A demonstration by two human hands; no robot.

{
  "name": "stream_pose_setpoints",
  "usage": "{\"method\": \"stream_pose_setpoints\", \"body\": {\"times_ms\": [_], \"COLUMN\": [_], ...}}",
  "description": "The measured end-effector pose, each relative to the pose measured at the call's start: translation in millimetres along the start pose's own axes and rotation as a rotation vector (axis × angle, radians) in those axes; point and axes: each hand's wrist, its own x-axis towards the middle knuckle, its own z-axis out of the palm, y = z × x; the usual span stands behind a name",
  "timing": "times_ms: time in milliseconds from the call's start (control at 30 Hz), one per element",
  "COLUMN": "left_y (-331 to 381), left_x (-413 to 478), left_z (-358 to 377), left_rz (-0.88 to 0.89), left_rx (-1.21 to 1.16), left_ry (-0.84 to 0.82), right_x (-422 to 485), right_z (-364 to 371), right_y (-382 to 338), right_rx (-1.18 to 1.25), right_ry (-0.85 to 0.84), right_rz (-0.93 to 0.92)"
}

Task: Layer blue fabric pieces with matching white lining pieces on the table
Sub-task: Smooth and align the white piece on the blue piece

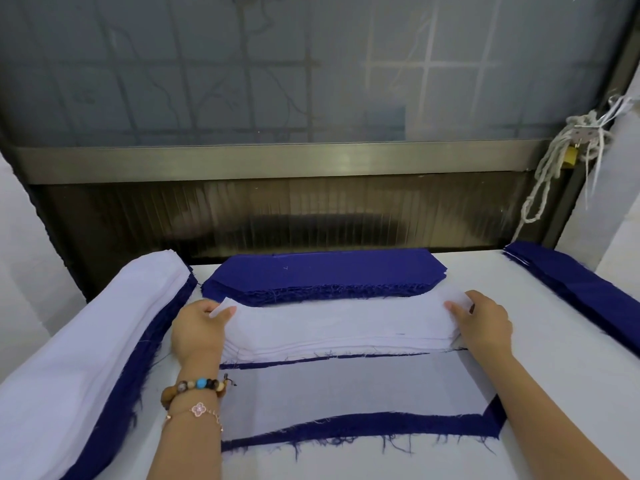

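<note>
At either end of the thick stack of white lining pieces, I see the left hand and the right hand each pinching a corner of the top sheet between thumb and fingers. Just behind that stack lies a pile of dark blue fabric pieces; just in front, a blue piece under sheer white lining.

A frosted window pane fills the far side, with faint grid lines showing through it. Below it runs a brushed metal rail, then a dark ribbed panel. At far right, a tangle of white cord hangs from a metal plate, beside a brass padlock. White walls flank both sides.
</note>
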Motion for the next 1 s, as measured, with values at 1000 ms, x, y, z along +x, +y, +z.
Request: {"method": "stream_pose_setpoints", "body": {"times_ms": [1000], "left_y": [18.8], "left_x": [-10.8], "left_z": [-28.7], "left_rz": [0.245], "left_rx": [-0.095], "left_ry": [-0.012], "right_x": [0.3], "right_z": [-35.5], "right_y": [-15.1], "right_rx": [-0.076], "right_ry": [0.015], "right_rz": [-0.037]}}
